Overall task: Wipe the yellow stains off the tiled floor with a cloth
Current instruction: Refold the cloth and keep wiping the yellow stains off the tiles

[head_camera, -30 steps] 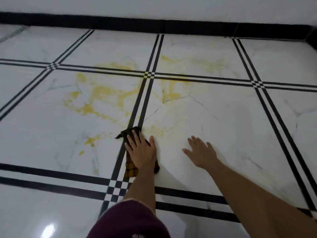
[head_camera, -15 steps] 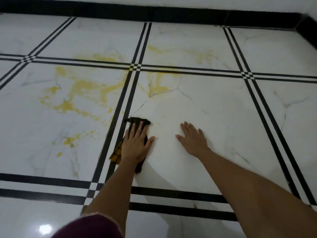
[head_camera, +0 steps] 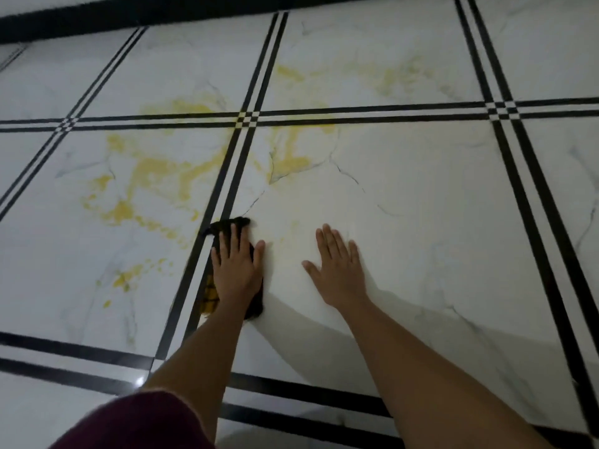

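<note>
My left hand [head_camera: 236, 267] lies flat with straight fingers on a dark cloth [head_camera: 227, 225] that has a yellow checked part [head_camera: 209, 294]; the cloth sits over the black double line between two white marble tiles. My right hand [head_camera: 338, 270] presses flat on the bare tile to the right, fingers spread. Yellow stains [head_camera: 152, 176] spread over the tile to the left of the cloth. Smaller yellow spots [head_camera: 129, 277] lie nearer me. More yellow marks [head_camera: 291, 157] sit beyond the cloth, and faint yellow smears [head_camera: 389, 79] lie on the far tile.
The tiled floor [head_camera: 437, 196] is white marble with black double grid lines. A black skirting band [head_camera: 129, 17] runs along the far edge. A maroon sleeve [head_camera: 136, 422] shows at the bottom left.
My left hand and the cloth have slid forward and slightly right along the black line. My right hand stays planted on the tile. The camera has moved closer to the stains.
</note>
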